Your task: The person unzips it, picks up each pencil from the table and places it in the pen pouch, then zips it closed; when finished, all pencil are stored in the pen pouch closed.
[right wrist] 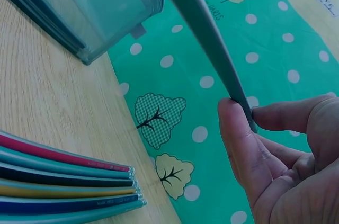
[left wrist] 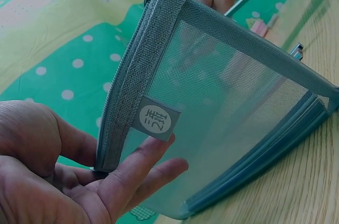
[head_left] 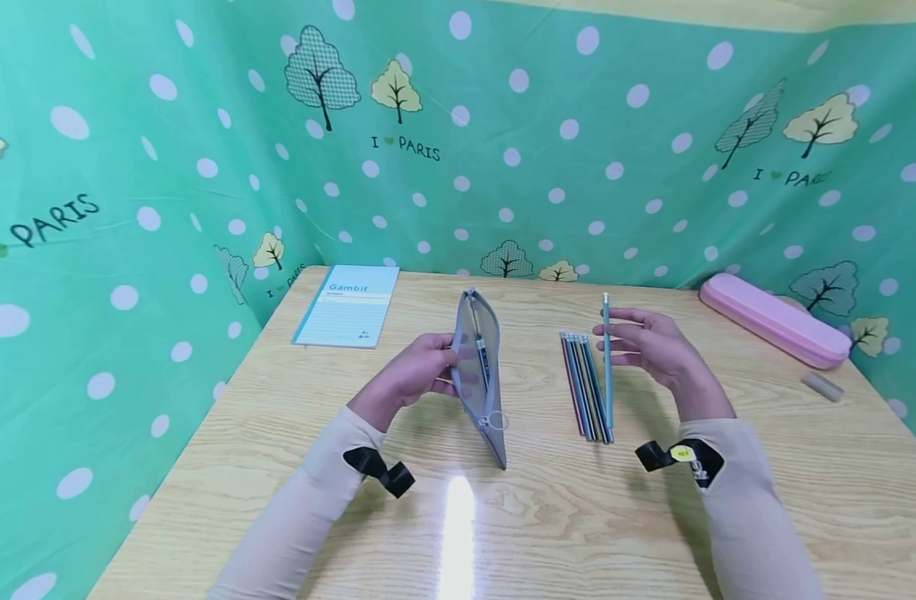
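Observation:
My left hand (head_left: 420, 367) grips a grey mesh zipper pouch (head_left: 495, 367) by its side, thumb and fingers around the edge. The pouch stands upright with its top unzipped, and a dark pencil (head_left: 483, 360) shows inside. In the left wrist view, a small label (left wrist: 155, 118) sits near my fingertips. My right hand (head_left: 656, 346) pinches a blue-green pencil (head_left: 608, 367) near its upper end, between thumb and fingers. Just left of it, a row of several pencils (head_left: 583, 387) lies side by side on the table, red, black, yellow and blue ones among them in the right wrist view.
On the wooden table (head_left: 277, 483), a light blue notebook (head_left: 347, 308) lies at the back left. A pink case (head_left: 776, 321) sits at the back right, with a small grey block (head_left: 823, 386) in front of it. A green dotted curtain (head_left: 548, 167) hangs behind.

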Motion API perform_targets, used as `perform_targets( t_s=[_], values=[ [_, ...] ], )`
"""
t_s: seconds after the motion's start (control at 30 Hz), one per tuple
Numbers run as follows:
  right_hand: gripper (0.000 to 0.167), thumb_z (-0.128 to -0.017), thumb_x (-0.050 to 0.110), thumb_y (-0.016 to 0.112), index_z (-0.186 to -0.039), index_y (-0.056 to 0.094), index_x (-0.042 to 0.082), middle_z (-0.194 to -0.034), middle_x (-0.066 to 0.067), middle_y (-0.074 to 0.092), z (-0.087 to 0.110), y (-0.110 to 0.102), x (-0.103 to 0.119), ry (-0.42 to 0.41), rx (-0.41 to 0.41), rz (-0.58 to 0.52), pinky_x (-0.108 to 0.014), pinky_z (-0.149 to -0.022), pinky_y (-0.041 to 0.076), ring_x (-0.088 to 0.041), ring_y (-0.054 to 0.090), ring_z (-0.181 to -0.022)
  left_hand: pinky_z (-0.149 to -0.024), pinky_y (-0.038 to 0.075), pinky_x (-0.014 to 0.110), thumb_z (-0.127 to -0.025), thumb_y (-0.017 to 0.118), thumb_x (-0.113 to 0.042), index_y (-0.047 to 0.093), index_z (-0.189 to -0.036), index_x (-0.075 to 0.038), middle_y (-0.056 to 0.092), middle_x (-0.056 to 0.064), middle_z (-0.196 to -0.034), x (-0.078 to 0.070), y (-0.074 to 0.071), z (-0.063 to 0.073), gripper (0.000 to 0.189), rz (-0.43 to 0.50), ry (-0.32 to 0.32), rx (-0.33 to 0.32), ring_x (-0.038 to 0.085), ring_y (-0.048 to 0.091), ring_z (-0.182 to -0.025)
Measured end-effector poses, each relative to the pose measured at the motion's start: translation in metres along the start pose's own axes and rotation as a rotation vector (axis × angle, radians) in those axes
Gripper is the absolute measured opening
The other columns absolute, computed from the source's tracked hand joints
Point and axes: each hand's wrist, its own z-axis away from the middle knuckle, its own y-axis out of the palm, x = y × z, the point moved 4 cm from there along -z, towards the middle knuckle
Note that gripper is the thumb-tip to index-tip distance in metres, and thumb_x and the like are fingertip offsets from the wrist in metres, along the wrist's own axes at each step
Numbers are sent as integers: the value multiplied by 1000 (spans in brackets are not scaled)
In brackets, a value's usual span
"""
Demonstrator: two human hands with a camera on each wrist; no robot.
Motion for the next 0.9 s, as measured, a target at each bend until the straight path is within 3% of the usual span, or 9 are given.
perform_targets(
  t_s=[0.9],
  values=[
    [57,-107,10,51,-153,28,-16,-103,7,74,4,36,9,-60,60,15,-21,-73,62,-8,73,-91,-87,64,42,-102,38,-1,37,-155,8,48,33,-149,3,2,0,54,-8,-7,9,45,62,-125]
  ],
)
